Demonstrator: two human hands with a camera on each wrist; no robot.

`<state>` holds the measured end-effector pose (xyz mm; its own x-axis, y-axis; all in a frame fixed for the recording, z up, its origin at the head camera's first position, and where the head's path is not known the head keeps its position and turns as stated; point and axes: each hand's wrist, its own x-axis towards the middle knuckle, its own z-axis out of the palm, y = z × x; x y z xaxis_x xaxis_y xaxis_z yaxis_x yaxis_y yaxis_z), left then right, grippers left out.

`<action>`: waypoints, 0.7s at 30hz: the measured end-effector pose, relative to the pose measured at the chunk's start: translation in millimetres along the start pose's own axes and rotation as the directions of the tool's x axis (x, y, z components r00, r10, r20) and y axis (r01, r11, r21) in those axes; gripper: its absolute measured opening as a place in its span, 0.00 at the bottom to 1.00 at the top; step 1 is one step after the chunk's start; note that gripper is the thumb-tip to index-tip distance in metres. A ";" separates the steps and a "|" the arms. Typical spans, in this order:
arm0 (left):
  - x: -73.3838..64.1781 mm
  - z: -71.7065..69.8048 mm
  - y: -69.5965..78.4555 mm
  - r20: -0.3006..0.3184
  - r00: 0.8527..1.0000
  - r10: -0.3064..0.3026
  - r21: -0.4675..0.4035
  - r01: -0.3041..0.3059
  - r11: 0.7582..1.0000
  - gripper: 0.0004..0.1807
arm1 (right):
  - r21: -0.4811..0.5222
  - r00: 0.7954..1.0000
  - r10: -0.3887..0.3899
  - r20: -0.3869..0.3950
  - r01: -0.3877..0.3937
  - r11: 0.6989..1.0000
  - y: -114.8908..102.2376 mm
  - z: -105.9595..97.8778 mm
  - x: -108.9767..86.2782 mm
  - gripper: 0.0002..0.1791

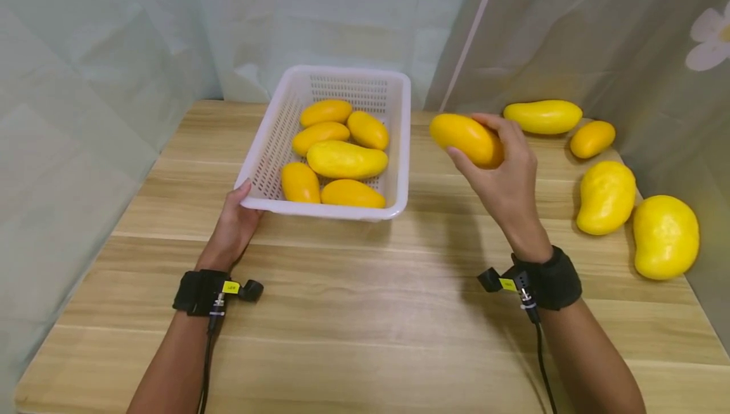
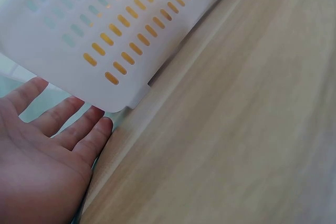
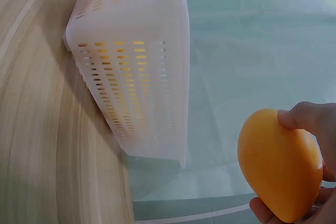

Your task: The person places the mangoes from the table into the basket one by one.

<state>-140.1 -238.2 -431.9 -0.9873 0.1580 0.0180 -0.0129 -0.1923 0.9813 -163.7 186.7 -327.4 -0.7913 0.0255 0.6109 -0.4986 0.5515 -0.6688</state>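
A white slotted plastic basket (image 1: 324, 211) stands on the wooden table with several yellow mangoes (image 1: 346, 160) inside. At its near left corner my left hand (image 1: 232, 227) holds the rim, thumb on top; the left wrist view shows the other fingers (image 2: 92, 137) stretched along the outer wall. My right hand (image 1: 510, 176) grips an orange-yellow mango (image 1: 464, 138) between thumb and fingers, raised above the table to the right of the basket. In the right wrist view this mango (image 3: 278, 163) is apart from the basket wall (image 3: 131, 77).
On the table's right side lie a long yellow mango (image 1: 543, 116), a small one (image 1: 592, 139) and two big ones, one mango (image 1: 606, 197) beside the other mango (image 1: 666, 237). Hanging sheets (image 1: 342, 14) border the table (image 1: 353, 312) at the back and sides. Cables run from both wrist cameras.
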 end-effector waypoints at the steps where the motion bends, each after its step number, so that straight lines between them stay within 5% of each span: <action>1: 0.0 -0.1 0.1 -0.001 1.000 0.000 0.001 0.000 1.000 0.36 | 0.001 1.000 -0.002 0.001 0.002 1.000 -0.6 0.6 0.3 0.30; 21: 0.0 -0.3 0.1 -0.001 1.000 0.010 -0.006 -0.010 1.000 0.36 | 0.017 1.000 -0.017 0.017 0.017 1.000 -6.6 10.8 3.7 0.30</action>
<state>-140.1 -238.4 -431.9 -0.9876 0.1549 0.0273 -0.0042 -0.1994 0.9799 -167.2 174.2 -325.4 -0.7885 0.0023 0.6150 -0.5176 0.5377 -0.6656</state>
